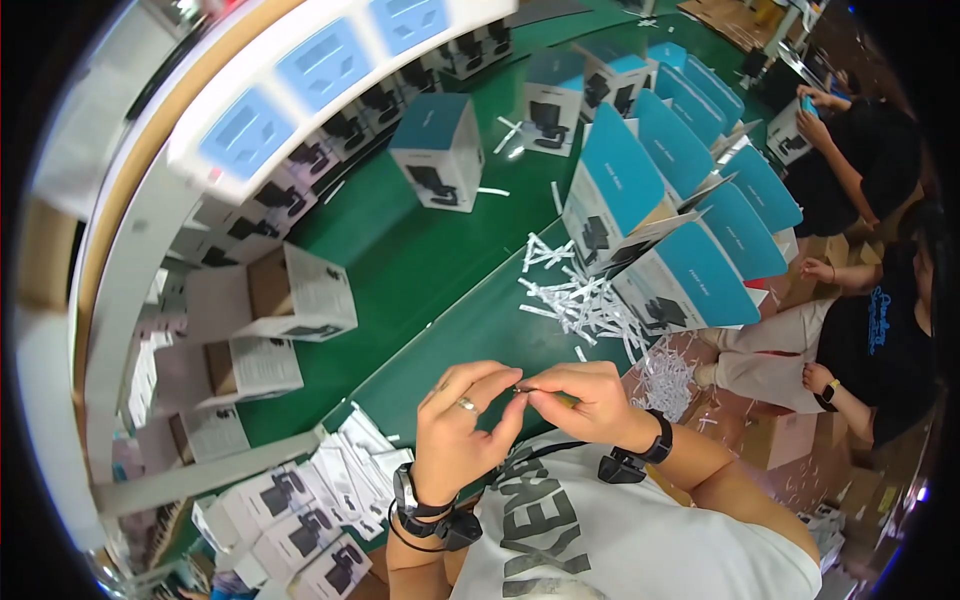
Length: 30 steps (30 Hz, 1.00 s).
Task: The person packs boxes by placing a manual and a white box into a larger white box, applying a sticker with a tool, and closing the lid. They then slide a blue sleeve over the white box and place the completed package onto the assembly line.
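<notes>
In front of my chest, my left hand (462, 430) and my right hand (585, 400) meet at the fingertips. Both thumbs and forefingers are pinched around a small dark thing (522, 389), too small for me to name. A ring shows on a left finger, and dark bands with devices circle both wrists. Just beyond my hands lies the green table (400, 270). Right of them, open white boxes (665, 280) with teal flaps stand in rows, a heap of white paper strips (580, 305) beside them.
A closed teal-topped box (438, 150) stands on the table. Open boxes (300, 295) line the left side, below a white shelf (330, 85). Flat printed boxes and papers (310, 500) lie lower left. Two people in dark shirts (885, 330) are on the right, one holding something teal.
</notes>
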Motion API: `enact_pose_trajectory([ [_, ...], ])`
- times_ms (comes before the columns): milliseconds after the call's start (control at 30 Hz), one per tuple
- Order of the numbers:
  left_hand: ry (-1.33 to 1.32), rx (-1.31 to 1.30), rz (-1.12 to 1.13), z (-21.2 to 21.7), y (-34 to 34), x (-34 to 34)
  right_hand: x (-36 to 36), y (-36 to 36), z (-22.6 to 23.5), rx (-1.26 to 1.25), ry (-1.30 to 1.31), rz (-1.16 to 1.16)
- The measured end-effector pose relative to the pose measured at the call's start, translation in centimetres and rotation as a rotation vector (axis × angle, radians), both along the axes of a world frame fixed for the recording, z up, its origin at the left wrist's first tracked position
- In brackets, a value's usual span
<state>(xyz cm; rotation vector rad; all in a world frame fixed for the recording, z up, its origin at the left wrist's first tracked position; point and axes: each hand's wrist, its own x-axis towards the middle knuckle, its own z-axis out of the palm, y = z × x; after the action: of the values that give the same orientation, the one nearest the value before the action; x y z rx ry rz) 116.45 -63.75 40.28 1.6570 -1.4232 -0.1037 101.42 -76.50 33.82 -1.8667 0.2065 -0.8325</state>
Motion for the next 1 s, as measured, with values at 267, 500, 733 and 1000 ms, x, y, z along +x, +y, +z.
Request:
enact_pose_trajectory([
  [267,0.357,-0.078,0.073,-3.3,5.8,-0.9,0.0,4.4,0.9,-0.174,0.041,0.055],
  [500,0.446,-0.045,0.238,-6.7,8.6,1.2,-0.4,7.2,2.0,-0.034,-0.028,-0.072],
  [733,0.483,-0.207,0.044,-3.9,7.1,-1.1,-0.4,8.4,1.5,0.077,0.005,-0.098],
  [1000,0.506,-0.174,-0.017,-4.7,6.6,-1.4,0.1,7.5,0.8,-0.053,0.008,-0.134],
])
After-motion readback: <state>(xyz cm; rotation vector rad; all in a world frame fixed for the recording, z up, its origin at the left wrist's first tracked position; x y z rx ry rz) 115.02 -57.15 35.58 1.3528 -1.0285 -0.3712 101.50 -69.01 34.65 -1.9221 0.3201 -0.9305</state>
